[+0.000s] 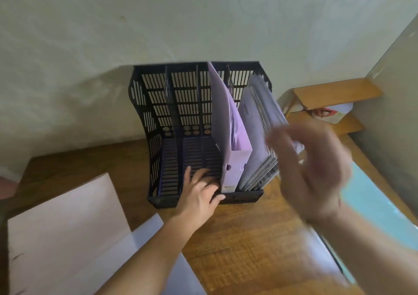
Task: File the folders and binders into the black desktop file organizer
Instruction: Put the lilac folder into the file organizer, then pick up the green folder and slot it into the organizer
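The black desktop file organizer (149,118) stands on the wooden desk against the wall. A lilac box binder (235,145) stands in its third slot. Several grey folders (257,122) lean in the rightmost slot. My left hand (201,190) rests on the organizer's front rim and floor, fingers spread, just left of the lilac binder. My right hand (312,170) is blurred in the air in front of the grey folders, fingers apart and holding nothing. A pink folder (61,229) and a pale lavender folder (144,240) lie flat on the desk at lower left.
A light blue folder (373,208) lies on the desk at the right edge. Behind it, in the corner, stands a wooden shelf (334,93) with papers. The wall runs close behind the organizer. The two left slots hold nothing.
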`<state>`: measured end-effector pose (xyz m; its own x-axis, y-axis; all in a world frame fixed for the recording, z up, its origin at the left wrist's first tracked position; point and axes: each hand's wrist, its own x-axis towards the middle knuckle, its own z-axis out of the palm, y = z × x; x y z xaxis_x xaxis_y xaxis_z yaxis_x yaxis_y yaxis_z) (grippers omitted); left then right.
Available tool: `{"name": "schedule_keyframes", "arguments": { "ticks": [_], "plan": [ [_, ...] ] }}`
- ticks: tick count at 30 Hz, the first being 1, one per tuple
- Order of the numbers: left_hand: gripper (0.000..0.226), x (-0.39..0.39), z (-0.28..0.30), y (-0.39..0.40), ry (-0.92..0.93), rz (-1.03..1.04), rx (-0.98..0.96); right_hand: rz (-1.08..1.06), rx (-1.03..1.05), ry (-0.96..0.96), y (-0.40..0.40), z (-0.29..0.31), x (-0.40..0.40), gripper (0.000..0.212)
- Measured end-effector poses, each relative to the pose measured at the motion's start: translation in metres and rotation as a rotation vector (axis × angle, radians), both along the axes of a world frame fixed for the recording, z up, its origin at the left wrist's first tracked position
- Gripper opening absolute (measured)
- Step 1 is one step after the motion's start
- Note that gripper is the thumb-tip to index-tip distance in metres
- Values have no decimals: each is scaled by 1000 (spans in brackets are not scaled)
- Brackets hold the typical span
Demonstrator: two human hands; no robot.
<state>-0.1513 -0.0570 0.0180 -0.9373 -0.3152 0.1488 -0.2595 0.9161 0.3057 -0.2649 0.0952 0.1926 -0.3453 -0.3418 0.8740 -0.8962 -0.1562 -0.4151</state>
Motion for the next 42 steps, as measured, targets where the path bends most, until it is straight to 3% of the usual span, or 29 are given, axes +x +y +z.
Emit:
{"name": "schedule_keyframes", "arguments": {
  "ticks": [2,5,7,11,19,31,36,38,42],
  "plan": [
    [32,5,-2,-1,1,43,-17,-12,191,-147,39,-66,28,14],
    [38,4,-4,5,-149,58,-55,-204,808,-427,40,-147,42,31],
    [35,0,-5,13,-221,105,-61,-317,969,-429,25,-169,38,42],
    [26,-10,-9,28,-265,251,-27,-462,913,-292,2,-178,32,35],
    [18,-22,-10,48,-186,364,0,-602,1030,-415,-10,-177,26,45],
    [18,-25,-13,44,-99,361,-10,-616,1045,-381,-15,-183,10,45],
    [22,-29,-20,43,-169,367,-47,-506,1103,-381,-10,-184,1,40],
    [28,-25,-19,54,-79,368,-85,-424,1061,-381,2,-184,0,37],
    [59,-5,-28,88,288,337,15,-377,900,-291,47,-181,5,55]
  ]
}}
